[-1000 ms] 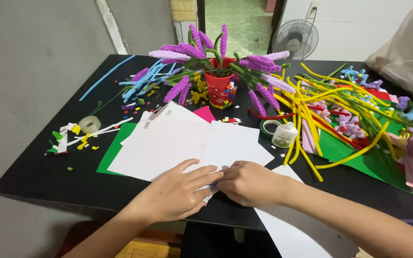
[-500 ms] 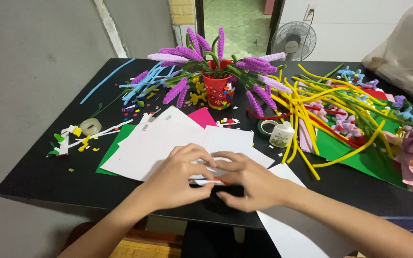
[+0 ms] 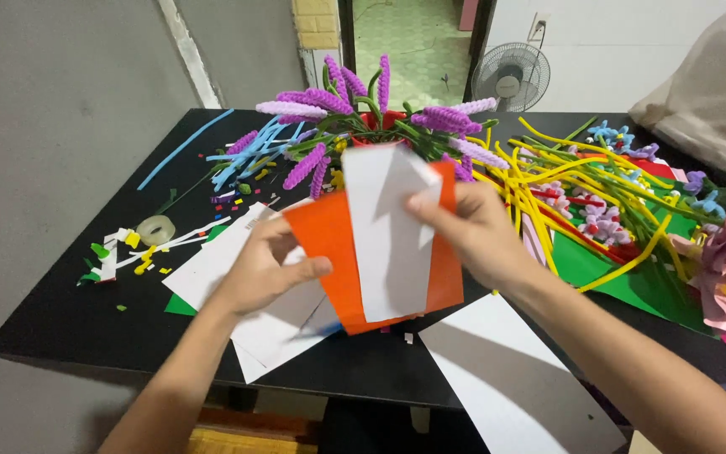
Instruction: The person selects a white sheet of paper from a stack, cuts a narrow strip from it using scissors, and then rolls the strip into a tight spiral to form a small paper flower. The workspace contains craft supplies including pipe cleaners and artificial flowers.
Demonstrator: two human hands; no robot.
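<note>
Paper in hand: my left hand (image 3: 266, 273) and right hand (image 3: 472, 231) grip the orange sheet (image 3: 329, 252) and white sheet (image 3: 392, 244), lifted above the black table (image 3: 60, 311); neither appears folded or cut yet.

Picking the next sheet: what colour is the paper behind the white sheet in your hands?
Orange paper, behind the white sheet, clearest in the head view.

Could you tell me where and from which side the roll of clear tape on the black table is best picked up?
Probably from above, pinching the ring's outer rim. The tape roll lies flat on the table near its left side, with only small paper scraps around it, so its top and sides are free.
</note>
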